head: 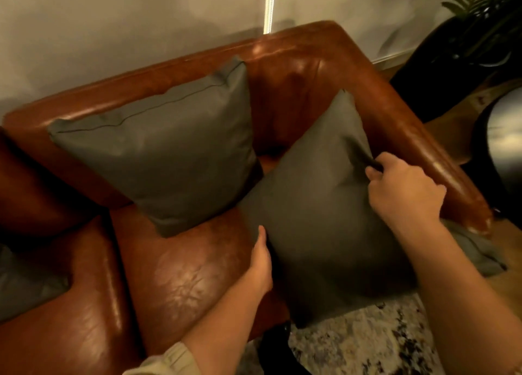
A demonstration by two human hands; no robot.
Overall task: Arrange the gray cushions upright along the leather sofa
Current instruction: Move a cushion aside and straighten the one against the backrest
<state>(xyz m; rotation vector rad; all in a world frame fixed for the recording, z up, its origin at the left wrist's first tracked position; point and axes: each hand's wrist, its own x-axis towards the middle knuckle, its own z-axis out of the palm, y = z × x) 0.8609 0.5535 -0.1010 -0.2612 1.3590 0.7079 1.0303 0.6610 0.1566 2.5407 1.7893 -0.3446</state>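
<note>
Where the brown leather sofa (296, 72) meets its armrest, one gray cushion (319, 205) leans tilted at the seat's front corner; right hand (404, 193) pinches its upper edge, fingers closed on fabric. Left hand (261, 264) lies flat, fingers extended, against its lower side. Second gray cushion (158, 148) stands upright against the backrest. Third cushion (25, 287), far left, partly visible.
</note>
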